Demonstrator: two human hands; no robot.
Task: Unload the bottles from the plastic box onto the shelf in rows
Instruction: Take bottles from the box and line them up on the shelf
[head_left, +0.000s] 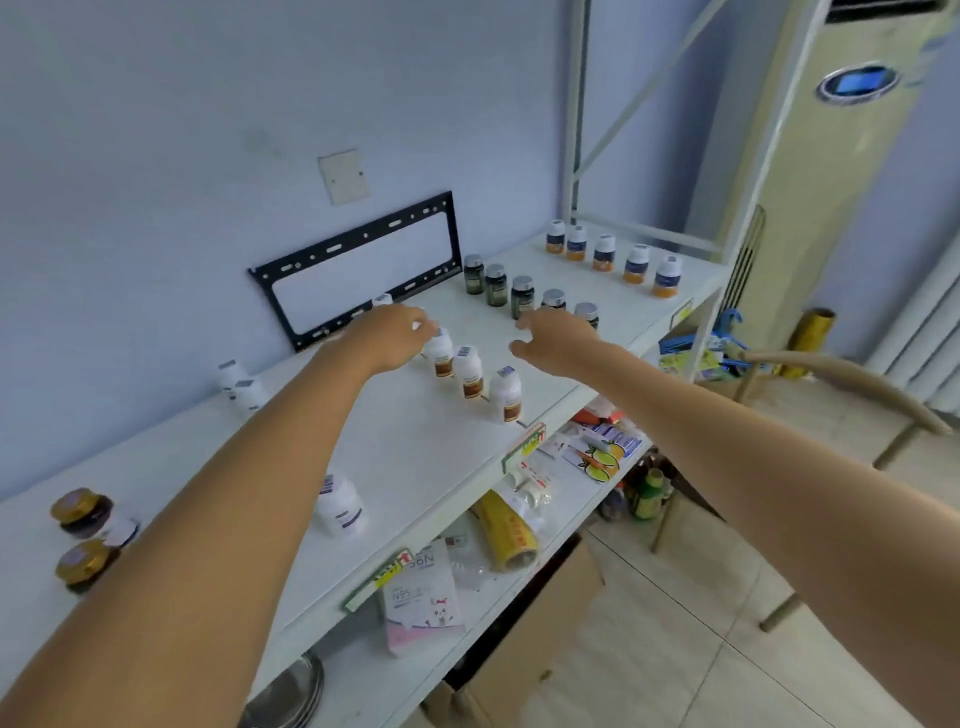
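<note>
The top shelf (415, 457) holds the bottles in rows. Far right: five white bottles with orange bases (604, 253). Nearer: five dark bottles (496, 285). Centre: a row of white bottles with brown labels (468, 372), three in full view. The left hand (389, 335) is over the far end of this row, fingers curled at a bottle cap; whether it grips cannot be told. The right hand (558, 340) hovers beside the dark bottles, fingers spread, holding nothing. Near left: two gold-lidded jars (83, 512).
</note>
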